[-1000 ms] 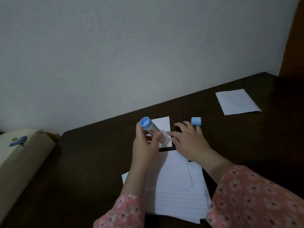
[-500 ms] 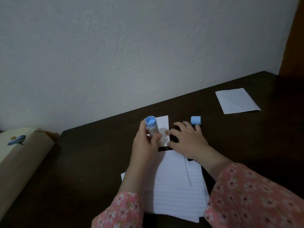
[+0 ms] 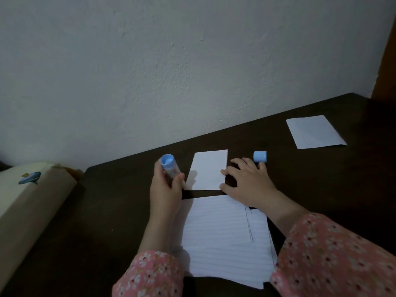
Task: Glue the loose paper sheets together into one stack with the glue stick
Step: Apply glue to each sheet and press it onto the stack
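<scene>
My left hand (image 3: pixel 166 189) grips the glue stick (image 3: pixel 170 166), a clear tube with a blue end pointing up, its lower tip at the left edge of a small white sheet (image 3: pixel 209 169). My right hand (image 3: pixel 248 182) rests flat with fingers spread, its thumb and forefinger touching that sheet's right edge. The blue cap (image 3: pixel 260 156) lies on the table just beyond my right fingers. A loose pile of lined sheets (image 3: pixel 225 239) lies between my forearms. Another folded lined sheet (image 3: pixel 314 131) lies far right.
The dark wooden table (image 3: pixel 111 211) meets a white wall at its far edge. A cream box (image 3: pixel 27 200) with a blue sticker stands off the table's left side. A brown wooden frame (image 3: pixel 387 61) runs up the right edge.
My left hand has swung the glue stick leftward off the small sheet to its left edge. My right hand stays on the sheet's right edge.
</scene>
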